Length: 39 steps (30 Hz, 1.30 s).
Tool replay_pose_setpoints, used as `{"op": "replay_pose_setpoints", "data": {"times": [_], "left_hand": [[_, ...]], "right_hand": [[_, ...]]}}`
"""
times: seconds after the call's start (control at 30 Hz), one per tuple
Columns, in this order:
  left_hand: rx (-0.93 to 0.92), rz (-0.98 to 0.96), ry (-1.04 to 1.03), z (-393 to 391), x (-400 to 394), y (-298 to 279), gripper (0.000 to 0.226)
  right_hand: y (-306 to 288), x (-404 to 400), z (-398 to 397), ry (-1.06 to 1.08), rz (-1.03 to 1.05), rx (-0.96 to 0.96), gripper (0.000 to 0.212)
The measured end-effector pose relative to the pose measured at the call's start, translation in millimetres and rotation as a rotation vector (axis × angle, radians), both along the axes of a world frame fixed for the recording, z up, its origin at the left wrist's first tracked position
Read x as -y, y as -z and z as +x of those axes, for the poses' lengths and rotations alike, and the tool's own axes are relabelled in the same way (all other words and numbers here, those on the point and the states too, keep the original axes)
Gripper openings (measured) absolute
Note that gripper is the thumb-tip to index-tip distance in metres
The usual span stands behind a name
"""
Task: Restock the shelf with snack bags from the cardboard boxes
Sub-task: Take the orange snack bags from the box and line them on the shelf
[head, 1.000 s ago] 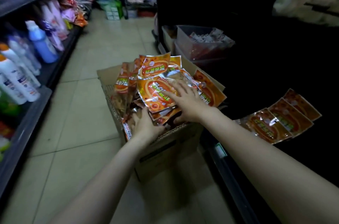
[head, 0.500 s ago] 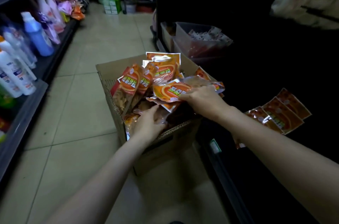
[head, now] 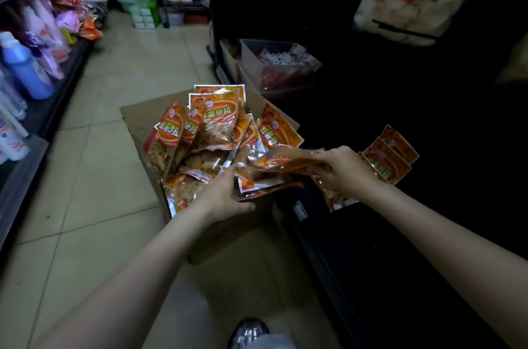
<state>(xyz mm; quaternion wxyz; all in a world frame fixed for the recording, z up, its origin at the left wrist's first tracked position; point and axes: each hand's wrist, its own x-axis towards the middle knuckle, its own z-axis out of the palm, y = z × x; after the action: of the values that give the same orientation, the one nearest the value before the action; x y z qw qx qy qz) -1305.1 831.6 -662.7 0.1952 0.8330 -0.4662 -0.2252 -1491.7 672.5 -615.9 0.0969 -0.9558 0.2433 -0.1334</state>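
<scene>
Head view, the only one here: your right hand (head: pixel 344 170) at about 3 o'clock from the cardboard box (head: pixel 137 117) has its fingers (head: pixel 320 167) closed over the top of a flat bundle of snack bags (head: pixel 274 165), held level and carried out past the box's right edge toward the dark shelf (head: pixel 371 248); that flat hold looks meant to let the bags slide onto the shelf face up, like the row of matching bags already laid there (head: pixel 391 157) at the 3 o'clock side of your hand. Your left hand (head: pixel 225 194) sits at the box's near edge, around 6 o'clock, palm under the bundle's near end with the fingers curled up against the bags, apparently supporting the sagging foil so nothing slips back; how firmly it grips you cannot tell, since the fingertips are hidden under the packets. The rest of the stock stands loosely upright in the box, leaning toward 11 o'clock, which keeps the labels readable and easy to grab. The box rests on the tiled floor (head: pixel 114 77) tight against the shelf base, so each transfer is short. The shelf interior is too dark to judge how much room remains.
</scene>
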Motion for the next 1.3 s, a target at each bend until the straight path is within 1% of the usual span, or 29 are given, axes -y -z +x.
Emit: {"op": "replay_pose_setpoints", "data": {"times": [0.03,0.07,0.1,0.13,0.2,0.27,0.33,0.4,0.47,0.5,0.57,0.6,0.63,0.67,0.73,0.77,0.8,0.83,0.87,0.9,0.93,1.0,1.07,1.13,1.17,1.23,1.27,1.3], "left_hand": [[-0.180,-0.067,-0.056,-4,2,-3,0.091],[-0.337,-0.119,-0.123,-8,4,-6,0.089],[-0.452,-0.149,-0.202,-11,6,-9,0.083],[-0.529,-0.168,-0.285,-11,9,-9,0.073],[-0.535,-0.211,-0.426,-8,17,-7,0.054],[-0.515,-0.238,-0.544,-7,24,-5,0.038],[-0.569,-0.302,-0.623,-8,29,-7,0.027],[-0.623,-0.417,-0.666,-9,31,-17,0.021],[-0.607,-0.539,-0.663,-8,29,-33,0.021],[-0.571,-0.600,-0.640,-4,26,-40,0.021],[-0.512,-0.704,-0.573,0,19,-55,0.027],[-0.488,-0.737,-0.524,0,17,-62,0.031],[-0.472,-0.765,-0.466,-2,15,-68,0.034],[-0.459,-0.795,-0.404,-6,14,-74,0.035],[-0.463,-0.837,-0.300,-17,11,-87,0.034],[-0.479,-0.849,-0.262,-20,10,-90,0.033],[-0.498,-0.857,-0.230,-23,9,-93,0.032],[-0.517,-0.859,-0.212,-25,7,-94,0.032],[-0.530,-0.855,-0.204,-27,5,-95,0.031],[-0.537,-0.854,-0.205,-28,4,-96,0.031],[-0.543,-0.858,-0.206,-29,3,-97,0.031],[-0.554,-0.871,-0.210,-35,1,-100,0.030],[-0.560,-0.877,-0.225,-38,0,-104,0.031],[-0.553,-0.881,-0.207,-41,1,-110,0.032],[-0.546,-0.890,-0.175,-44,1,-114,0.031],[-0.568,-0.918,-0.082,-51,5,-124,0.027],[-0.587,-0.933,-0.024,-56,7,-131,0.026],[-0.604,-0.941,0.032,-60,9,-137,0.025]], "right_hand": [[0,2,-2,0.048,0.060,0.048,0.018],[-1,5,-3,0.103,0.120,0.129,0.015],[-2,7,-5,0.168,0.167,0.233,0.015],[-6,9,-6,0.228,0.185,0.334,0.016],[-16,13,-11,0.320,0.133,0.453,0.021],[-27,15,-16,0.363,0.092,0.480,0.030],[-34,16,-20,0.396,0.127,0.474,0.040],[-39,13,-26,0.437,0.182,0.488,0.052],[-41,10,-33,0.458,0.206,0.455,0.059],[-43,7,-36,0.472,0.215,0.416,0.055],[-44,5,-44,0.539,0.236,0.330,0.037],[-45,5,-47,0.567,0.269,0.325,0.029],[-46,4,-52,0.578,0.346,0.347,0.025],[-49,3,-56,0.561,0.476,0.390,0.024],[-63,-3,-65,0.439,0.823,0.472,0.028],[-70,-6,-71,0.359,0.952,0.459,0.031],[-75,-9,-76,0.296,0.962,0.380,0.035],[-79,-11,-79,0.257,0.847,0.242,0.039],[-82,-13,-81,0.263,0.626,0.108,0.040],[-85,-13,-83,0.288,0.387,0.037,0.036],[-85,-12,-84,0.319,0.225,0.039,0.030],[-91,-8,-88,0.350,0.121,0.092,0.021],[-99,-3,-92,0.342,0.105,0.026,0.020],[-105,2,-97,0.333,0.218,-0.003,0.015],[-109,3,-99,0.312,0.349,0.049,0.012],[-113,3,-103,0.222,0.789,0.230,0.011],[-113,5,-105,0.184,1.002,0.310,0.015],[-112,9,-105,0.167,1.140,0.368,0.021]]}}
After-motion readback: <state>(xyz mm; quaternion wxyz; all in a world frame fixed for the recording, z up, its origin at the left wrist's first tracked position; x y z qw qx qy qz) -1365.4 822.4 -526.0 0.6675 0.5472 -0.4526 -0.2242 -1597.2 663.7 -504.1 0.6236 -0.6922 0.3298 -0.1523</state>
